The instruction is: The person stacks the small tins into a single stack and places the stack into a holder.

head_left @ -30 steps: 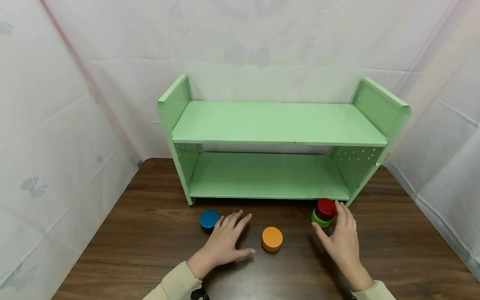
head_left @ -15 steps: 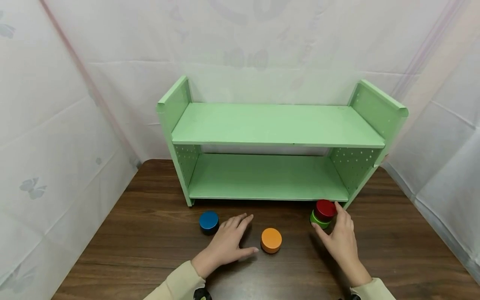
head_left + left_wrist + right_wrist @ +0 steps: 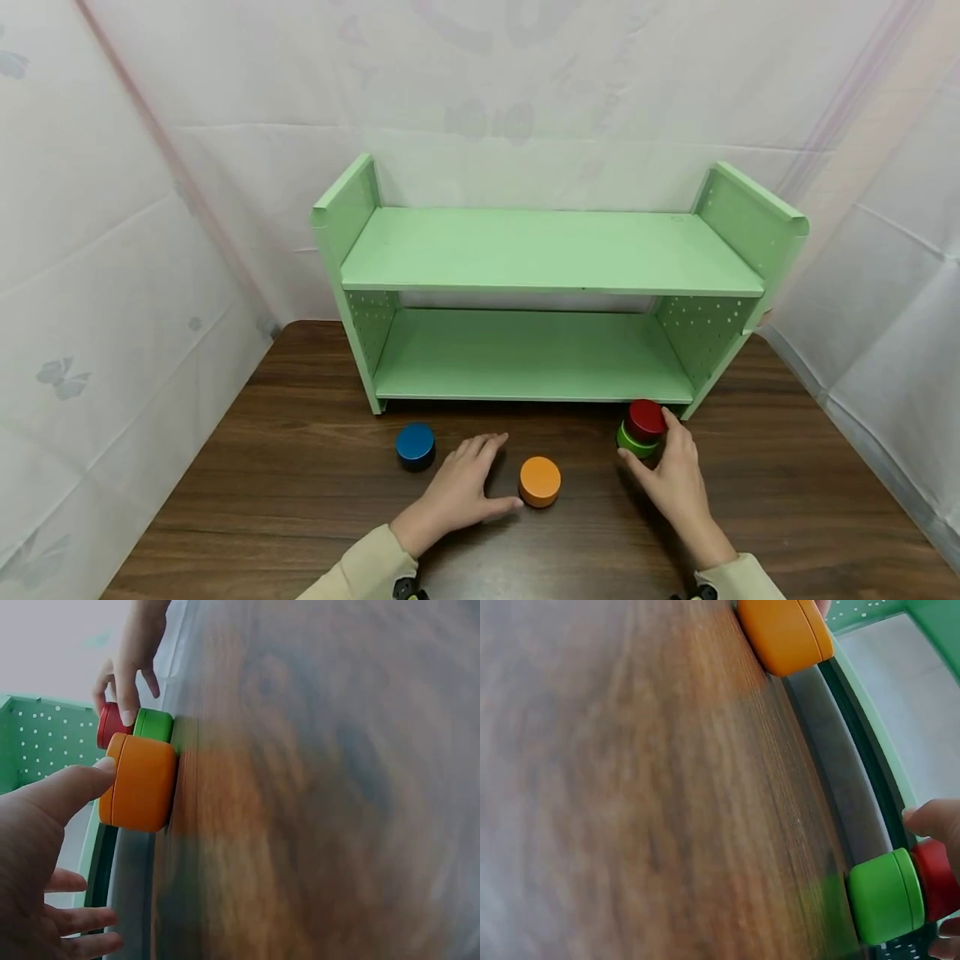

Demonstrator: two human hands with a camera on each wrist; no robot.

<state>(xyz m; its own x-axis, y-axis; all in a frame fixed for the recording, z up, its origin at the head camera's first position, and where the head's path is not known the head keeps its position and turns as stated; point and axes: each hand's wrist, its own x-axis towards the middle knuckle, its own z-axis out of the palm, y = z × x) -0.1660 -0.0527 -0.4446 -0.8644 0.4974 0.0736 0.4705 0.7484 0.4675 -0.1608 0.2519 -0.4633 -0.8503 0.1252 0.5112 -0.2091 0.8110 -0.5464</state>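
Pale cloth [image 3: 202, 183] with faint printed figures hangs along the far side and at left and right. In front of it spreads a dark wooden table [image 3: 262, 467], and at its far side stands a light green shelf [image 3: 547, 250] with 2 level boards between 2 side panels, the panels dotted with small holes. 2 beige sleeves come in from the near edge, the left sleeve [image 3: 363, 571] and the right sleeve [image 3: 738, 575].

The left hand [image 3: 459, 492] is over the near middle of the table, its fingers extended and thumb spread, gripping nothing; the thumb tip is just beside the left side of the orange tin, and I cannot tell if they touch. The right hand [image 3: 678, 479], farther right, has its thumb and fingers spread about a small stack, not closed on it.

The orange tin [image 3: 539, 479] sits flat on the table between the 2 hands. The blue tin [image 3: 415, 442] stands to the left of the left hand. The green tin [image 3: 630, 446] is on the table just in front of the shelf's right end, with the red tin [image 3: 645, 419] resting on top of it.
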